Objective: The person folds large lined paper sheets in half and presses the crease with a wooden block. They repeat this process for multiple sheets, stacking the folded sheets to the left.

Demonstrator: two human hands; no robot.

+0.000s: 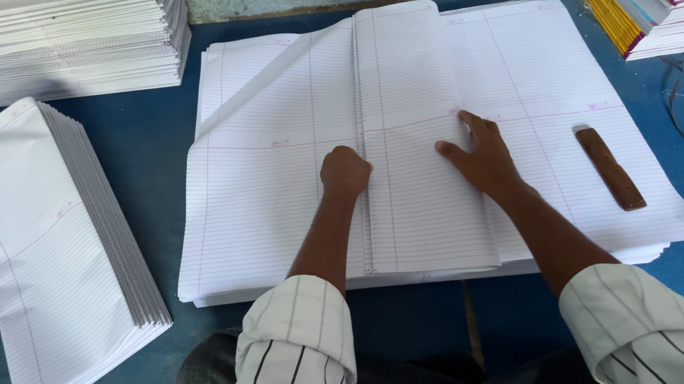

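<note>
- The folded sheet (pixel 417 142) lies on the middle of the big stack of ruled paper (pixel 277 216), with its folded edge running from near to far.
- The left hand (pixel 344 172) is closed into a fist and presses its knuckles on the folded edge, at the left side of the fold. It grasps nothing; it only pushes down.
- The right hand (pixel 482 154) lies open and flat, fingers spread, on the right part of the folded sheet, and it holds the paper down by pressure, not by a grip.
- So the sheet is under both hands, between them and the stack, and not inside any closed fingers.
- Risk, in my judgement: if the flat hand lets go a little, the fold can slide and the ruled lines will not match, so the crease becomes crooked.
- The far left corner of the sheet below looks lifted, so it may catch and wrinkle.
- A brown wooden tool (pixel 610 168) rests on the stack to the right, apart from both hands.
- Folded bundles (pixel 51 248) lie on the blue table (pixel 151 144) at the left.
</note>
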